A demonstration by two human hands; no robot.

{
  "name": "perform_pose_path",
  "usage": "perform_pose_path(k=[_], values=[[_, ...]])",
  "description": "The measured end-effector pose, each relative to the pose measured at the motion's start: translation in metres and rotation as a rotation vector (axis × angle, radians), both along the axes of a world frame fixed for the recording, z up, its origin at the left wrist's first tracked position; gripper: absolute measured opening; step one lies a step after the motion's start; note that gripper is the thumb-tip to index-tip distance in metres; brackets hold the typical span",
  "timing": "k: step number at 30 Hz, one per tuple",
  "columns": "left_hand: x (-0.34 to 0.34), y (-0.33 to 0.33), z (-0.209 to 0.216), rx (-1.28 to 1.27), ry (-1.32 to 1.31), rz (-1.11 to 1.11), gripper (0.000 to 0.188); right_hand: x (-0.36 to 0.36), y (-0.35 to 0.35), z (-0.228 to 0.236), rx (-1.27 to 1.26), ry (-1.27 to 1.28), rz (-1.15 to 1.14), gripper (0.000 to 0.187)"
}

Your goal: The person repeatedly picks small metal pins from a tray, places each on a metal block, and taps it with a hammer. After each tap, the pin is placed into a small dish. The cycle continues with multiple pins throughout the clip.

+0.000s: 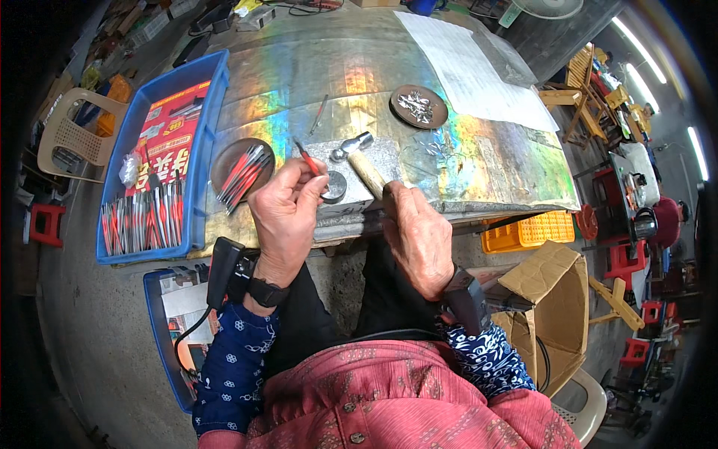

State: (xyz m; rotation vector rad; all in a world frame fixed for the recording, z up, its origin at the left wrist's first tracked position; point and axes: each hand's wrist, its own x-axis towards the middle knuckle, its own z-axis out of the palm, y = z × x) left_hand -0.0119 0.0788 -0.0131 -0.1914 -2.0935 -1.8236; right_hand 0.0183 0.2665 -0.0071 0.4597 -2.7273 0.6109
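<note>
Between the thumb and fingers of my left hand is a slim red-and-black tool, tip pointing up and away; its exact kind I cannot make out. My right hand grips the wooden handle of a hammer. The metal hammer head rests on or just above a grey metal block at the table edge. A dark round disc sits on the block, beside my left fingertips. Left of that hand, a brown dish holds several similar red-and-silver tools. Another slim tool lies beyond the block.
A blue tray with rows of these tools and red printed card stands at the left. A brown dish of small metal pieces and white sheets lie farther right. Below the table are a yellow crate and a cardboard box.
</note>
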Motion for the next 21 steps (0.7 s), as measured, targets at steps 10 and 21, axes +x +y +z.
perform_pose_path(k=[10, 21], values=[[0.003, 0.002, 0.004, -0.236, 0.158, 0.083, 0.015, 0.009, 0.008, 0.045, -0.396, 0.057, -0.016, 0.029], [0.004, 0.004, 0.003, -0.262, 0.216, 0.106, 0.015, 0.035, 0.010, 0.113, -0.197, 0.115, 0.211, 0.029]])
